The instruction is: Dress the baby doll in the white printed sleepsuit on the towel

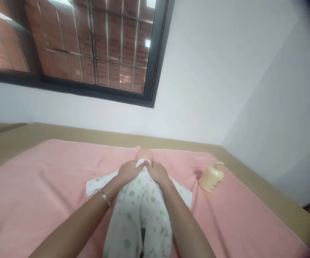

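Observation:
A small baby romper [136, 200], white with green prints, lies on a pink blanket [71, 179] with its sleeves spread to both sides and its legs toward me. A smooth rounded head [145, 153], apparently a baby doll's, shows just beyond the collar; its face is hidden. My left hand [129, 172], below a wrist with a silver bracelet [104, 197], is closed on the left of the collar. On the collar's right side, my right hand [157, 172] also grips the cloth. Both thumbs meet near the middle of the neckline.
A pale yellow pump bottle [211, 178] stands tilted in view on the blanket to the right. The blanket covers a tan surface [241, 168] whose edges meet a white wall [195, 79]. A dark-framed, barred window [95, 86] is above, at the left.

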